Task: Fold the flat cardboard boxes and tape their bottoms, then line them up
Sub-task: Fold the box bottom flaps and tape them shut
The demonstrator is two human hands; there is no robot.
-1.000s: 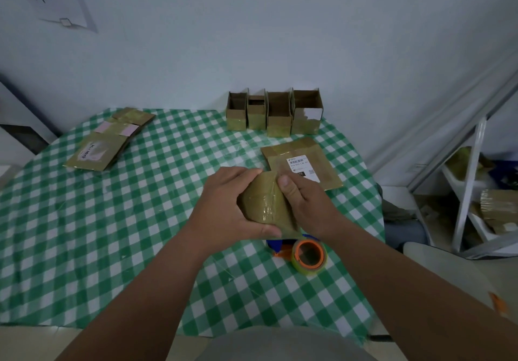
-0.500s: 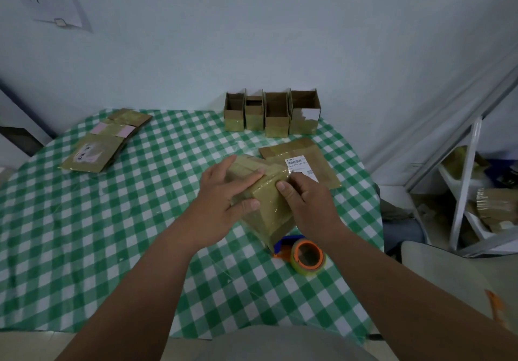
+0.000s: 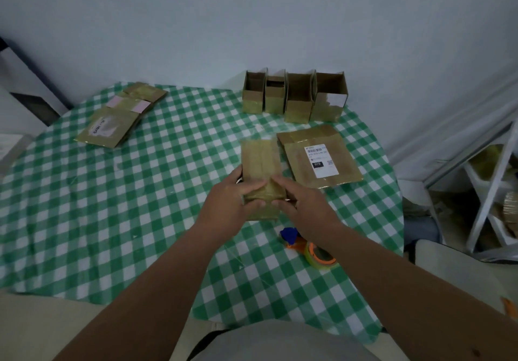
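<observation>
Head view. The checked surface lay open across its left half and along its near edge. Four folded boxes stood in a row at the far edge; flat boxes lay toward the far-left edge, and one labelled flat box toward the right edge. Near the centre, the left hand and right hand gripped the near end of a taped box from either side, both forearms extended. A tape roll lay just beside the right forearm.
</observation>
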